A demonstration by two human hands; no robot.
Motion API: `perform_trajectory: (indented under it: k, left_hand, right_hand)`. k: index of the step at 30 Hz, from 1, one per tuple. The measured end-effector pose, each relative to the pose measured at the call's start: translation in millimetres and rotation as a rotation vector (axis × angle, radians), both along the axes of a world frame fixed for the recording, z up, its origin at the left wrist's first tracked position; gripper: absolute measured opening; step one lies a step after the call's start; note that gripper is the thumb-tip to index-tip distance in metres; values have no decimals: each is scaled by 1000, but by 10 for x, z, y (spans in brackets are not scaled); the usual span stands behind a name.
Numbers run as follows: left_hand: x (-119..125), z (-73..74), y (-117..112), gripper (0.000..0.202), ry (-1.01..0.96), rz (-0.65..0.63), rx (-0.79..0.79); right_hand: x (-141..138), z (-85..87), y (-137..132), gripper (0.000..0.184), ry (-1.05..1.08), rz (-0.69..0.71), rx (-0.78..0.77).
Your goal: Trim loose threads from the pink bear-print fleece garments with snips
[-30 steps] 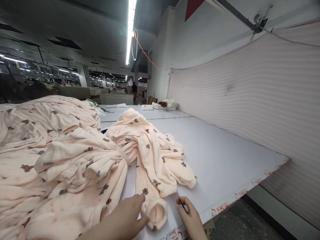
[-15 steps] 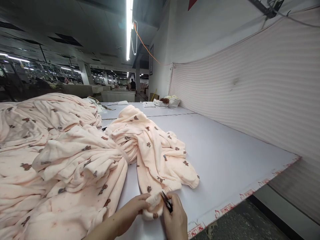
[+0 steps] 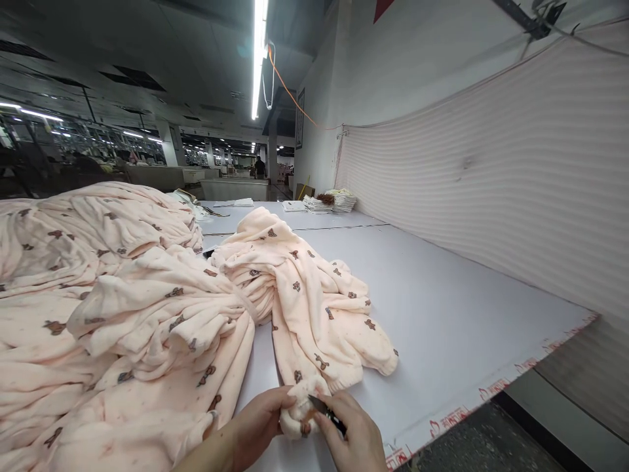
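A pale peach fleece garment [image 3: 314, 301] with small brown bear prints lies across the table. At its near end my left hand [image 3: 265, 413] pinches the bunched cuff [image 3: 297, 416] between thumb and fingers. My right hand [image 3: 356, 432] is closed around black thread snips [image 3: 331, 413], their blades pointing up and left over the cuff opening. The right fingertips also touch the edge of the cuff. Whether the blades have a thread between them is too small to make out.
Heaped matching fleece garments [image 3: 147, 314] cover the left side. The pale table [image 3: 457, 308] ends at a taped near-right edge [image 3: 481, 393]. Folded white stacks [image 3: 339, 200] sit at its far end. A striped cloth [image 3: 472, 164] hangs along the right wall. A person [image 3: 260, 168] stands far back.
The snips have tilted from steep to more slanting and moved over the cuff opening. My right hand has turned and shifted slightly right. My left hand keeps its pinch.
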State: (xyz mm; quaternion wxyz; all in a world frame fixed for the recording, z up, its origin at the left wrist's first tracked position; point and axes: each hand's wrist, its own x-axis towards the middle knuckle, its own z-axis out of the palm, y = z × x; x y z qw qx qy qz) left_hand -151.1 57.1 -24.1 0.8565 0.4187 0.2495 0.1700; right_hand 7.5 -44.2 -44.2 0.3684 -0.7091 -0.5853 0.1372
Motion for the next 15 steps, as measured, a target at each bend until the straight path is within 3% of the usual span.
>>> perform_trajectory:
  k: [8,13,15]
  left_hand:
    - [34,-9,10,28,-27,6,8]
    - [58,64,-14,27,-17,-16,38]
    - [55,104,-7,24,82,-43,153]
  right_hand:
    - [14,48,-15,29,-48,-44,-43]
    - [-6,8,62,25,49,-50,75]
    - [35,-66,74,26,134,-53,145]
